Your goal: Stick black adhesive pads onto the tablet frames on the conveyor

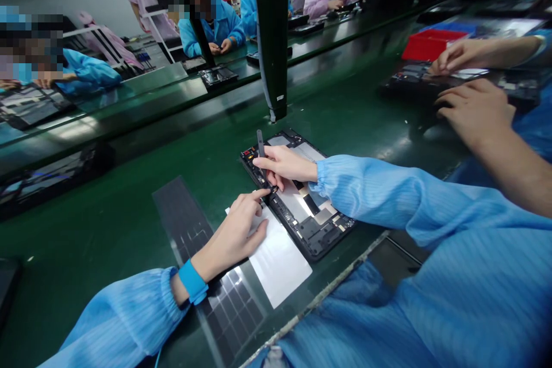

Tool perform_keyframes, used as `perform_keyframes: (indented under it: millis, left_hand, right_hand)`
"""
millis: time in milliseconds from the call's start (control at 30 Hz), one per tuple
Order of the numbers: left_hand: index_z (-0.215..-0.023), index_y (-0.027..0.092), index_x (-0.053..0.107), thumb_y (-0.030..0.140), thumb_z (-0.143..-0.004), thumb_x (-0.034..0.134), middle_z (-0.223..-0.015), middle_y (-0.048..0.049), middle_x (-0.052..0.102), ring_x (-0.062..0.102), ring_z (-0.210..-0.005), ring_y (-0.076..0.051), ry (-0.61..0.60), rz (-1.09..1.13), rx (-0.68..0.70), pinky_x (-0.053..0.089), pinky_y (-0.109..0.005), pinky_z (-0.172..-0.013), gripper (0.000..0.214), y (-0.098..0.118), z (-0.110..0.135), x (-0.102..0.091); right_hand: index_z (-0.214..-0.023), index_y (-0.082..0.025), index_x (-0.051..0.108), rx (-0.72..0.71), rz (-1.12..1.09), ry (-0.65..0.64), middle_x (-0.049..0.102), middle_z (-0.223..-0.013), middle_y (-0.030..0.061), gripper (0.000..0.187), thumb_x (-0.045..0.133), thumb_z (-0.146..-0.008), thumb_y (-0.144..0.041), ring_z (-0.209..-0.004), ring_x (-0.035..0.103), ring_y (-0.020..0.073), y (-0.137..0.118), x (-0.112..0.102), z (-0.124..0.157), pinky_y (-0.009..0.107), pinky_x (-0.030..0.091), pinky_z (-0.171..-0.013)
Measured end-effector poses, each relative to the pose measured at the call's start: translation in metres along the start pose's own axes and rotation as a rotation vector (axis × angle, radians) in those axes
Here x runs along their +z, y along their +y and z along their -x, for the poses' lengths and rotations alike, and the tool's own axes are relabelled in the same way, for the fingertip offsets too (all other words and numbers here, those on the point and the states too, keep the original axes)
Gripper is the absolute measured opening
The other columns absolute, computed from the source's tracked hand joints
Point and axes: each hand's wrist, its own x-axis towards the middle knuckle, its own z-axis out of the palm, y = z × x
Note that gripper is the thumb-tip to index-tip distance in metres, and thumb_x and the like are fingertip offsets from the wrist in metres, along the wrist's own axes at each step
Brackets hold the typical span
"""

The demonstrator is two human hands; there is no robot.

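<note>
Leftmost, a glossy dark-green bench mat (86, 253) carries a flat charcoal sheet (183, 221), thin and rectangular, its surface scored with a fine grid. Over that sheet comes the person's left hand (230, 236), a bright blue fabric wrist strap (192, 282) snug above it and a ribbed, satiny blue sleeve (121, 322) gathered at the cuff. The hand rests on a smooth white rectangular sheet (278, 256), fingers loosely curved, the index stretched toward the edge of an opened black tablet frame (321, 236); whether those fingertips grip anything there is too small to tell.

Just above, the person's right hand (287, 164) pinches a slim black pry tool (260, 146) between thumb and fingers, its tip angled down to the tablet's near edge. The tablet lies flat on the mat, partly on the white sheet, showing dull metal plates and dark moulded parts.

Behind it stands a tall, flat black post (271, 29). Farther right, a co-worker's two bare hands (474, 109) hover and rest around another dark device (431, 86), fingers spread and holding nothing that shows, beside a shallow red plastic tray (433, 45).
</note>
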Motion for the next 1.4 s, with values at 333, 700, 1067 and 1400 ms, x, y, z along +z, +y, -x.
perform_keyframes:
  millis: [333, 700, 1067, 1400]
  left_hand:
    - [-0.080, 0.021, 0.031, 0.010, -0.081, 0.042, -0.120, -0.0132, 0.048, 0.047, -0.099, -0.023, -0.032, -0.084, 0.037, 0.042, -0.039, -0.079, 0.016, 0.003, -0.004, -0.002]
    - [-0.079, 0.018, 0.038, 0.002, -0.075, 0.039, -0.118, -0.0174, 0.052, 0.047, -0.098, -0.027, -0.115, -0.309, 0.176, 0.045, -0.044, -0.082, 0.016, 0.014, -0.005, -0.004]
    - [-0.080, 0.017, 0.044, 0.005, -0.075, 0.037, -0.092, -0.0125, 0.058, 0.038, -0.121, -0.026, 0.017, -0.086, 0.017, 0.042, -0.042, -0.096, 0.015, 0.018, -0.002, 0.006]
    - [-0.057, 0.018, 0.043, 0.033, -0.081, 0.047, -0.056, -0.0009, 0.054, 0.056, -0.057, -0.015, 0.076, 0.081, -0.444, 0.042, -0.026, -0.058, 0.029, 0.019, -0.028, -0.017]
  right_hand:
    - [-0.076, -0.017, 0.038, -0.026, 0.059, 0.032, 0.050, -0.039, -0.0075, 0.018, 0.046, -0.089, -0.026, -0.025, 0.045, 0.0069, 0.000, 0.001, 0.001, 0.014, 0.032, -0.024]
    - [-0.080, -0.019, 0.032, -0.011, -0.083, 0.091, 0.049, -0.036, -0.0090, 0.016, 0.039, -0.092, -0.027, -0.023, 0.045, 0.0092, 0.002, 0.003, 0.003, 0.015, 0.035, -0.023]
    - [-0.080, -0.020, 0.032, 0.013, -0.173, 0.064, 0.049, -0.037, -0.0076, 0.017, 0.040, -0.092, -0.029, -0.024, 0.046, 0.0107, 0.007, 0.003, -0.002, 0.017, 0.037, -0.024]
    - [-0.058, -0.015, 0.039, 0.052, -0.154, 0.283, 0.037, -0.034, -0.0067, 0.032, 0.049, -0.086, -0.028, -0.024, 0.033, 0.0037, -0.018, -0.037, 0.010, 0.015, 0.021, -0.024]
